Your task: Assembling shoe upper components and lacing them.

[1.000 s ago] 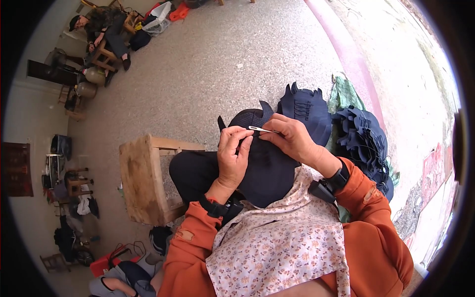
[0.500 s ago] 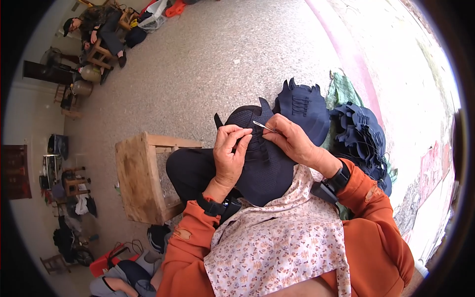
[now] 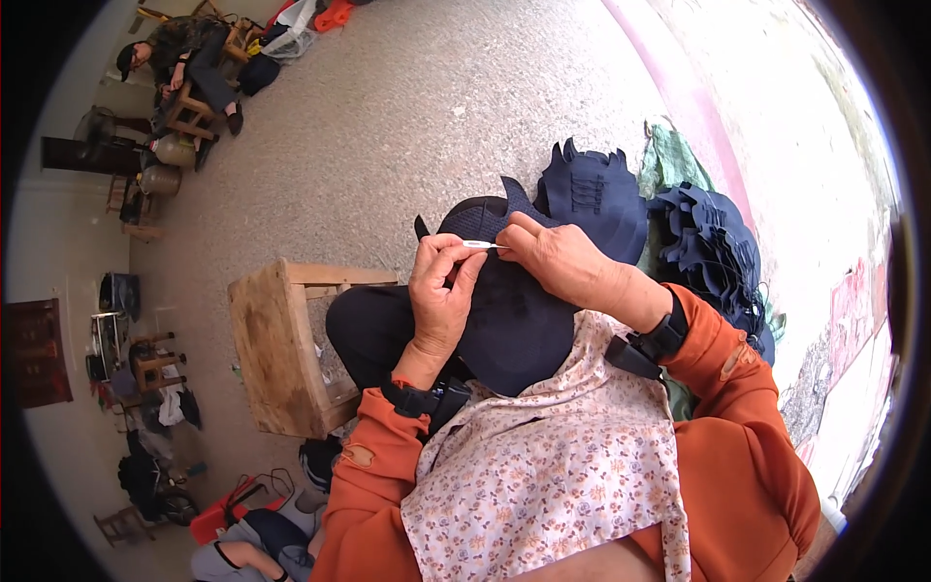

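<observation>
Since the earlier frames we are seeing little change: both hands are staying up over the lap, and the thin pale piece between them is sitting level now where it was slanting slightly before.

Left hand (image 3: 441, 291) is rising from the orange sleeve, wrist bent, fingers curled in tight, thumb and forefinger pinching the left end of the small white strip (image 3: 477, 243). Right hand (image 3: 567, 267) is coming in from the right, knuckles up, fingers folded down, fingertips closing on the strip's right end and pressing on the dark navy fabric piece (image 3: 509, 320). We are not able to tell what the strip is; it is too small.

That fabric piece is lying on the lap, draped over the knees, its pointed tabs sticking out at the far edge, strip held just above its upper part. Both wrists are wearing black bands.

Beyond the right hand, a second navy piece (image 3: 592, 194) is lying on the floor, touching the first one's far edge. A stack of similar navy pieces (image 3: 713, 262) is sitting to the right of it, next to a green cloth (image 3: 669, 160). A wooden stool (image 3: 276, 354) is standing on its side just left of the knees. A floral apron (image 3: 543, 475) is covering the chest. Another person (image 3: 184, 58) is sitting well apart at the far left corner of the floor.
</observation>
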`<state>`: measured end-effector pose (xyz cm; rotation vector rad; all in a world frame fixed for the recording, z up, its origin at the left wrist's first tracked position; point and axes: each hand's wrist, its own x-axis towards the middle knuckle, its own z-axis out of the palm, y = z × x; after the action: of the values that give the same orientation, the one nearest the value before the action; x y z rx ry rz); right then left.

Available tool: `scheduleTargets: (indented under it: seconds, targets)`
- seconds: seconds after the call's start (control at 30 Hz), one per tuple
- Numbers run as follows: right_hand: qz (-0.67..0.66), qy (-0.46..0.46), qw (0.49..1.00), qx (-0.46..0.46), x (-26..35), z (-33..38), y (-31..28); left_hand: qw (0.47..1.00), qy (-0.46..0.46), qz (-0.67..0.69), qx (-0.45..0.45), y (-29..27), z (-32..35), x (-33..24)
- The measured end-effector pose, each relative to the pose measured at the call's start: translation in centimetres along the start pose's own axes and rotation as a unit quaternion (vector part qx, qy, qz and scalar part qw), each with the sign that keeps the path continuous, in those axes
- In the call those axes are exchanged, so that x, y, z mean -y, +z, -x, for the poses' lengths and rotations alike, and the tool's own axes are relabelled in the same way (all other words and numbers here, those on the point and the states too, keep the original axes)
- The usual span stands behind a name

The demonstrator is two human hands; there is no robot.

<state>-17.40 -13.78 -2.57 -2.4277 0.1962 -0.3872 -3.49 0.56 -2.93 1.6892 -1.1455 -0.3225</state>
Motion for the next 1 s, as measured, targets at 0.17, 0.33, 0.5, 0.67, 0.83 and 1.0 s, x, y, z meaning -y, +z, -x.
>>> scheduleTargets:
  seconds: [0.17, 0.33, 0.5, 0.67, 0.83, 1.0]
  targets:
    - [-0.074, 0.009, 0.997, 0.003, -0.6, 0.4, 0.0, 0.999, 0.019, -0.028, 0.0, 0.3, -0.1, -0.5]
    - [-0.249, -0.013, 0.964, -0.088, -1.6, 1.0, 1.1, 0.995, 0.052, -0.082, -0.003, 0.5, -0.1, -0.7]
    - [-0.335, 0.142, 0.928, -0.079, -2.2, 2.7, -0.6, 0.968, 0.143, -0.204, -0.016, 0.3, 0.2, -2.0]
    - [-0.234, 0.177, 0.955, -0.036, -1.9, 3.6, -2.1, 0.923, 0.244, -0.277, 0.103, 0.2, 1.1, -1.6]
    - [-0.219, 0.139, 0.966, -0.009, -2.5, 2.9, -2.9, 0.918, 0.202, -0.31, 0.145, 0.5, 0.9, -1.2]
    - [-0.263, 0.116, 0.956, 0.063, -3.8, 1.1, -3.8, 0.926, 0.196, -0.288, 0.145, 0.6, 0.7, -0.8]
